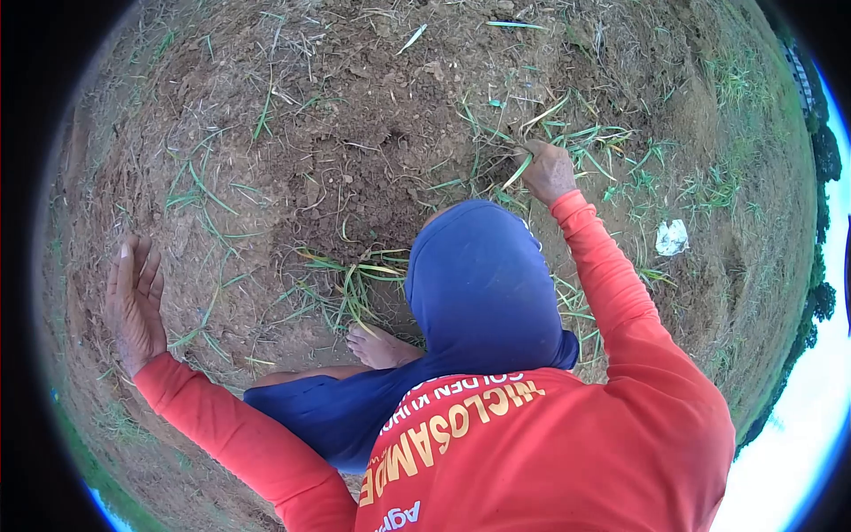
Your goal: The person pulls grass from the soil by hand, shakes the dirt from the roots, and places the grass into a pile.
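Two hands show in this fisheye view from above, both in orange-red sleeves. The right hand (547, 171) is stretched forward to a clump of green grass blades (567, 142) on the bare brown soil (355, 133); its grip is closed around a few blades, which run out from under the fingers toward the lower left. The left hand (135, 300) is held out to the side, well apart from the grass, with fingers spread and straight, holding nothing, over dry earth with thin scattered stems.

Between the hands, a blue-clad knee (483, 275) rises in the middle of the view and hides the ground just behind it. A bare foot (379, 346) rests on the soil beside a second tuft of grass (355, 284), which lies loose and flattened near the toes. To the right of the reaching arm, a small crumpled white scrap (671, 237), possibly plastic or paper, lies among sparse green shoots. The orange shirt (550, 452) with yellow lettering fills the lower part of the view.
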Demonstrator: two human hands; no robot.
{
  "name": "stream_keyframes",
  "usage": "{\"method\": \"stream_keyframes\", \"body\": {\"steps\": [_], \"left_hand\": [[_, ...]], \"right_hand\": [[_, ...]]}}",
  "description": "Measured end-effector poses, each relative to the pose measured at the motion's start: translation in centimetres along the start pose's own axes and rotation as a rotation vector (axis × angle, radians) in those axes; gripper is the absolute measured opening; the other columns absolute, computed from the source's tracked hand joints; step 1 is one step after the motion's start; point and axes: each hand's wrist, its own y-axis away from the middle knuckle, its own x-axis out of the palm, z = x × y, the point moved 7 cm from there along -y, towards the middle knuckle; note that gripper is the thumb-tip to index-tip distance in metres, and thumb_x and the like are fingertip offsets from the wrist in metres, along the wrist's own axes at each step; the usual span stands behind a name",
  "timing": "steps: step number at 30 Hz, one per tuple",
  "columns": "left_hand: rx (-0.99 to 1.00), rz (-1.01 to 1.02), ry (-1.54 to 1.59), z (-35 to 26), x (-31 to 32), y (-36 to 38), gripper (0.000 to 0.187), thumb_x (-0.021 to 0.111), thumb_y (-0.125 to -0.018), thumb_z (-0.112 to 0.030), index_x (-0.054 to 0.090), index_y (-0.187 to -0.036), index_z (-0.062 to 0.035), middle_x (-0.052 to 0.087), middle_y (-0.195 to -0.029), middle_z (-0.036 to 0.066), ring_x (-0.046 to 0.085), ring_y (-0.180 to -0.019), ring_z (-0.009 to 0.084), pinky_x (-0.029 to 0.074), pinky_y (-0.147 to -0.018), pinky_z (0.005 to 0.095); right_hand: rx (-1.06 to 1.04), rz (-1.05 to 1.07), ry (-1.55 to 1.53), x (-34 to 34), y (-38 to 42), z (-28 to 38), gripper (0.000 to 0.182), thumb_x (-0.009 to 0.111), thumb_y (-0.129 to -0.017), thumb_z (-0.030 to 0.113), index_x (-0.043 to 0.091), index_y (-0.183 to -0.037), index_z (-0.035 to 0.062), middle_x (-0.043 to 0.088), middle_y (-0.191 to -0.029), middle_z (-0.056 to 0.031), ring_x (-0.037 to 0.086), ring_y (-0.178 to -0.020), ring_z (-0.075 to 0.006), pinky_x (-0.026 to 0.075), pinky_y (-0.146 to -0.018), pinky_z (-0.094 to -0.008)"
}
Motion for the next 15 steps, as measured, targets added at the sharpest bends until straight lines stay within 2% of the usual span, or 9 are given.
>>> {"method": "stream_keyframes", "body": {"steps": [2, 6, 9, 12, 15], "left_hand": [[-0.011, 0.032, 0.007, 0.3, 1.0, -0.9, 0.054, 0.066, -0.102, -0.041, 0.058, -0.143, -0.0072, 0.066, -0.136, 0.007, 0.063, -0.116, 0.0153, 0.046, -0.099, 0.0295], [-0.013, 0.107, -0.022, 0.4, 2.8, -2.2, 0.053, 0.066, -0.102, -0.04, 0.058, -0.142, -0.0069, 0.065, -0.136, 0.008, 0.063, -0.116, 0.0158, 0.046, -0.097, 0.0291], [-0.027, 0.106, -0.074, 0.2, 4.3, -2.6, 0.051, 0.066, -0.102, -0.04, 0.06, -0.141, -0.0069, 0.067, -0.133, 0.007, 0.064, -0.114, 0.0153, 0.047, -0.095, 0.0288], [-0.014, 0.166, -0.085, 0.4, 5.7, -3.5, 0.05, 0.067, -0.101, -0.041, 0.062, -0.138, -0.0076, 0.069, -0.128, 0.004, 0.064, -0.111, 0.013, 0.047, -0.092, 0.0282], [0.025, 0.23, -0.138, -0.5, 8.8, -2.2, 0.046, 0.068, -0.101, -0.041, 0.065, -0.133, -0.0089, 0.071, -0.122, 0.001, 0.065, -0.104, 0.0104, 0.047, -0.089, 0.0278]], "right_hand": [[-0.038, 0.037, 0.018, -1.1, 0.0, 0.6, 0.021, 0.068, -0.089, 0.023, 0.074, -0.091, 0.0032, 0.07, -0.086, -0.0243, 0.069, -0.084, -0.0449, 0.055, -0.075, -0.0514], [0.093, 0.028, -0.017, -8.1, -1.1, 0.3, 0.033, 0.07, -0.092, 0.033, 0.076, -0.103, 0.0028, 0.072, -0.088, -0.0235, 0.071, -0.084, -0.0429, 0.056, -0.076, -0.0478], [0.102, 0.084, -0.072, -12.9, -2.3, -0.2, 0.039, 0.071, -0.093, 0.036, 0.076, -0.108, 0.0006, 0.072, -0.08, -0.0181, 0.072, -0.073, -0.0331, 0.055, -0.072, -0.044], [0.105, 0.148, -0.219, -15.9, -3.5, 1.1, 0.036, 0.071, -0.096, 0.034, 0.076, -0.104, -0.0002, 0.069, -0.074, -0.0082, 0.063, -0.063, -0.0182, 0.051, -0.063, -0.036], [0.171, 0.165, -0.531, -17.5, -5.8, 3.8, 0.032, 0.069, -0.098, 0.034, 0.075, -0.1, 0.0026, 0.067, -0.075, -0.0022, 0.056, -0.06, -0.0117, 0.044, -0.057, -0.0292]]}}
